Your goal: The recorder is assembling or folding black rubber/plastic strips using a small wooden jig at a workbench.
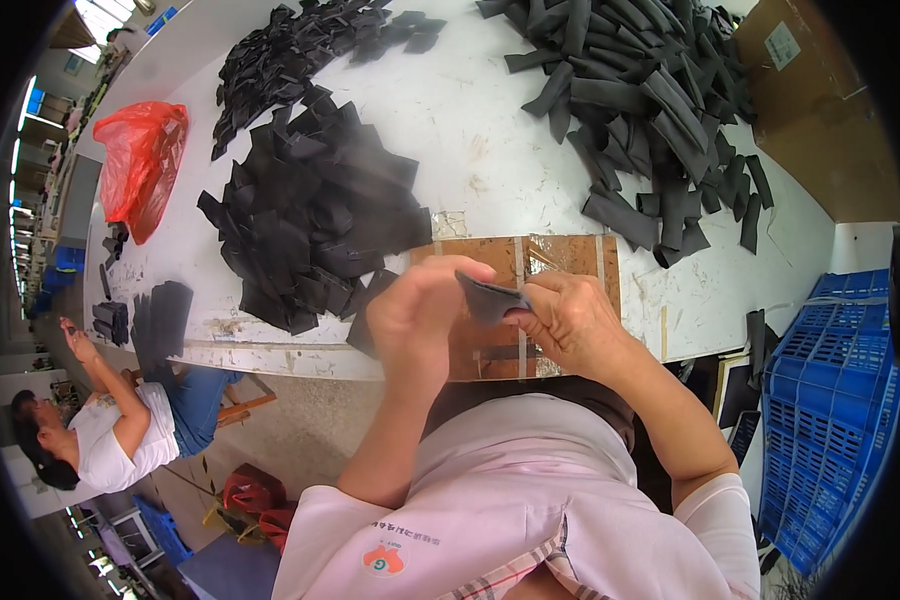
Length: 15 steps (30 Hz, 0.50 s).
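Observation:
Over the front of the table I hold a curved, dark grey strip of fabric-like material (492,300). My right hand (575,312) pinches its right end between thumb and fingers. Curled around its left end is my left hand (410,305), slightly blurred, with the thumb side partly hidden. Beneath both hands lies a brown board (598,275) with strips of tape across it. Just beyond my left hand spreads a heap of flat black pieces (320,205). Rolled, tube-like dark grey pieces (660,110) are piled at the far right.
Smaller black pieces (280,65) are heaped at the back left. A red plastic bag (142,165) sits on the left of the white table (470,140). At right stand a cardboard box (820,110) and blue crates (830,400). Another person (125,430) sits at left.

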Each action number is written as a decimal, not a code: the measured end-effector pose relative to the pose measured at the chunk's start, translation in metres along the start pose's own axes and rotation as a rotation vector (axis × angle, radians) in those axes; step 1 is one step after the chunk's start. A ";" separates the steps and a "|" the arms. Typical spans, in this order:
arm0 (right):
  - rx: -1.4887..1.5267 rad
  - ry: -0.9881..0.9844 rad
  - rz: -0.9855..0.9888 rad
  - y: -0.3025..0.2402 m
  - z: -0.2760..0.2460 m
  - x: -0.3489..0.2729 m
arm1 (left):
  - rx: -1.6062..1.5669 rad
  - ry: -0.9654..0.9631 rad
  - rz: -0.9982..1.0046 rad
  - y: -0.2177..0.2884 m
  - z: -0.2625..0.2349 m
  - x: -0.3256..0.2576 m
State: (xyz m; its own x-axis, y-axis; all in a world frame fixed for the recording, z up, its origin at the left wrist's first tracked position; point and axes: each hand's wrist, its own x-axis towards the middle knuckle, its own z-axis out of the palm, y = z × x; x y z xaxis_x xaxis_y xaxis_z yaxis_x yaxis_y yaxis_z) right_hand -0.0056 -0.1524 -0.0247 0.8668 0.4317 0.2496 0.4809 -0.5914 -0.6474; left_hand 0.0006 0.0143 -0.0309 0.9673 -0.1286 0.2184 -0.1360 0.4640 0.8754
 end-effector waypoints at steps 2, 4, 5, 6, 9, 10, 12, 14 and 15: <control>0.131 -0.064 0.046 -0.004 -0.007 0.007 | 0.431 0.352 -0.024 -0.021 -0.015 0.003; 0.844 0.011 0.161 -0.022 -0.038 0.021 | 0.574 0.415 -0.100 -0.037 -0.045 -0.001; 1.029 0.144 0.186 -0.013 -0.049 0.027 | 0.942 0.421 -0.005 -0.043 -0.053 0.003; 1.056 0.248 0.173 0.000 -0.061 0.043 | 1.306 0.414 0.098 -0.050 -0.058 0.010; 0.581 0.417 0.415 0.029 -0.050 0.046 | 1.604 0.337 0.043 -0.069 -0.072 0.031; 0.649 0.382 0.456 0.026 -0.040 0.032 | 1.707 0.298 -0.060 -0.072 -0.074 0.033; 0.732 0.224 0.445 0.017 -0.022 0.004 | 1.795 0.268 -0.116 -0.079 -0.077 0.039; 0.794 0.125 0.515 0.004 -0.009 -0.013 | 1.904 0.126 -0.011 -0.083 -0.084 0.041; 0.771 0.097 0.531 0.000 -0.001 -0.020 | 1.917 0.142 0.083 -0.085 -0.085 0.040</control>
State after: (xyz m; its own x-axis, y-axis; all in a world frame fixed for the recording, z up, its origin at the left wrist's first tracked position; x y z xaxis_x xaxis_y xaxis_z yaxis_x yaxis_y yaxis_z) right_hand -0.0228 -0.1617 -0.0291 0.9715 0.1556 -0.1788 -0.1705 -0.0656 -0.9832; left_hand 0.0691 0.0444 -0.1329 0.9412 -0.0525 0.3337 -0.0980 -0.9878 0.1211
